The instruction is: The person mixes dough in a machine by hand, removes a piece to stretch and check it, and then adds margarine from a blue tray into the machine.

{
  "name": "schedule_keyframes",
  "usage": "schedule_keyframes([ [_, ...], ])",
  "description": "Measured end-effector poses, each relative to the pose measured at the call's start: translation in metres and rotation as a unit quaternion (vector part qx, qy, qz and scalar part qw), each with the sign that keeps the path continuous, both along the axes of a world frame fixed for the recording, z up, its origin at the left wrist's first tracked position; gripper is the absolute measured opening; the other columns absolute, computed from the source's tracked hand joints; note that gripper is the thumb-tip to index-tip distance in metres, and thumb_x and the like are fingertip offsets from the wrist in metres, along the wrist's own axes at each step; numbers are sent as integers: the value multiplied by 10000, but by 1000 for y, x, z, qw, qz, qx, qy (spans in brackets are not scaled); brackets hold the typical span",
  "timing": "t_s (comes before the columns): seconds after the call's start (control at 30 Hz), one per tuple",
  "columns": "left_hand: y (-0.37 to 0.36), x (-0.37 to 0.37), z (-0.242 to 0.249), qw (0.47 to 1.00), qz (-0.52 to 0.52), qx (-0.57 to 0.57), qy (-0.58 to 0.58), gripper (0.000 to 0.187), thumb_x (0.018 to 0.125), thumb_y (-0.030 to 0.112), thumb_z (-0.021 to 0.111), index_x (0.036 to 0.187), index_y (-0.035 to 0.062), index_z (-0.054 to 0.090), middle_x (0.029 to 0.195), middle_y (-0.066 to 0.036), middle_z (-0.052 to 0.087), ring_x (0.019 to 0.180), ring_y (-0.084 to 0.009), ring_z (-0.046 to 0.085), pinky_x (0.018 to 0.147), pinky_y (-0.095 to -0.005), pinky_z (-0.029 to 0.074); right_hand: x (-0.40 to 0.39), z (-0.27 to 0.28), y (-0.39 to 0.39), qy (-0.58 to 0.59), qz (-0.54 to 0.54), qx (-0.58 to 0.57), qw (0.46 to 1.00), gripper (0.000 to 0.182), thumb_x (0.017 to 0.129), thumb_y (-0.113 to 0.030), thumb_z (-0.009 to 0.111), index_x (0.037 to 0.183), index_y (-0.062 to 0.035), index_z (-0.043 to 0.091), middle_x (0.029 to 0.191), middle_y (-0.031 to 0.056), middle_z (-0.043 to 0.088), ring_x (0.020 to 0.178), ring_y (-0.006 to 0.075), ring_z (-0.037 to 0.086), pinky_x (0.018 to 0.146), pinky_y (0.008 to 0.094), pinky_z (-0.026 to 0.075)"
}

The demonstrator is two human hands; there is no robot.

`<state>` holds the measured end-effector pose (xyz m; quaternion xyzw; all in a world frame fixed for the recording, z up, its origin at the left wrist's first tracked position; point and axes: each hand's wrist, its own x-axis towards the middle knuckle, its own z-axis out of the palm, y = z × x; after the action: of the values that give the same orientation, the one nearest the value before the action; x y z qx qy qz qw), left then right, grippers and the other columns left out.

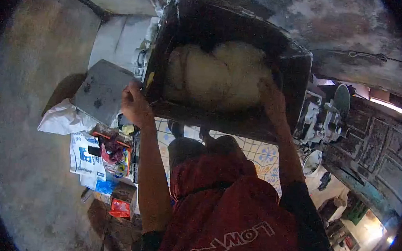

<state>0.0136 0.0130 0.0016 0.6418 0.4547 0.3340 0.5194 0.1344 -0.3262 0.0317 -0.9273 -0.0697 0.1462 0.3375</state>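
Observation:
Inside a dark, deep trough point(220, 120) lies a large pale, rounded mass of dough point(209, 77), with a crease between its lobes. My right hand point(272, 98) reaches over the front wall and rests against the right side of the dough; its fingers look stretched out, though the light is dim. Outside the trough, by its left front corner, is my left hand point(136, 104) with fingers curled together. Whatever those fingers hold, if anything, is hidden. Just beyond them is the edge of a grey, stained panel point(105, 91).
Machine parts point(322, 120) flank the trough on the right, near a white bucket point(312, 162). On the left are a white sack point(68, 118), a printed bag point(86, 159), a cluttered basket point(115, 154) and a red packet point(120, 208). Patterned tiles point(259, 157) cover the floor.

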Motion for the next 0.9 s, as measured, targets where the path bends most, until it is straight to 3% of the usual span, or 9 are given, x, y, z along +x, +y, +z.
schedule_keyframes([
  [0.07,-7,3,7,1000,15,-15,-23,264,900,215,576,811,-27,631,771,-63,624,679,-136,531,660,-278,431,5,-7,11,22,22,3,999,406,919,-327,536,1234,-71,548,1225,151,567,1054,290,590,902,380,450],
  [0.2,-6,2,8,997,10,-21,-69,269,894,219,587,808,-34,619,783,-70,628,688,-137,536,667,-289,432,14,0,33,21,36,-5,999,420,901,-320,541,1216,-44,560,1114,165,626,1039,284,598,867,334,453],
  [0.37,-3,2,3,1000,21,-3,-19,280,891,224,600,775,-31,619,746,-64,628,678,-124,531,659,-284,429,17,0,29,3,7,32,999,353,907,-311,561,1153,-60,590,1094,133,626,975,291,612,856,389,470],
  [0.5,-8,8,20,996,24,69,50,253,885,205,610,772,-21,621,722,-29,595,647,-103,480,602,-284,402,16,-18,19,-74,49,-26,996,344,881,-283,607,1130,-46,597,1064,144,634,993,291,609,862,387,473],
  [0.57,-7,5,15,999,21,40,23,253,886,204,613,768,-19,615,722,-28,595,652,-100,486,607,-284,407,21,-40,15,-80,59,-45,994,363,870,-272,624,1142,-35,586,1104,145,619,1024,294,599,867,386,475],
  [0.67,-5,5,3,999,21,37,-18,249,890,199,613,772,-20,613,721,-30,595,653,-99,485,606,-288,409,18,-4,47,72,16,-20,997,385,878,-268,608,1197,-59,557,1164,156,582,1025,299,587,861,402,477],
  [0.77,-3,2,3,998,22,61,19,260,890,212,597,788,-26,629,727,-55,621,652,-120,519,615,-299,425,23,-29,43,-21,89,-93,991,405,885,-272,596,1242,-95,525,1194,142,558,1057,301,565,840,421,478],
  [0.87,-2,0,3,995,19,79,51,275,888,225,581,803,-28,644,736,-79,648,652,-142,557,625,-309,443,29,-61,18,-256,273,-121,919,387,874,-226,588,1247,-138,533,1192,144,561,1086,304,551,864,431,469],
  [0.9,-2,0,0,996,17,79,34,271,889,223,581,804,-27,645,738,-79,648,652,-143,558,626,-311,445,28,-55,20,-220,251,-121,935,384,863,-203,589,1239,-142,541,1193,141,563,1086,309,552,867,430,469],
])
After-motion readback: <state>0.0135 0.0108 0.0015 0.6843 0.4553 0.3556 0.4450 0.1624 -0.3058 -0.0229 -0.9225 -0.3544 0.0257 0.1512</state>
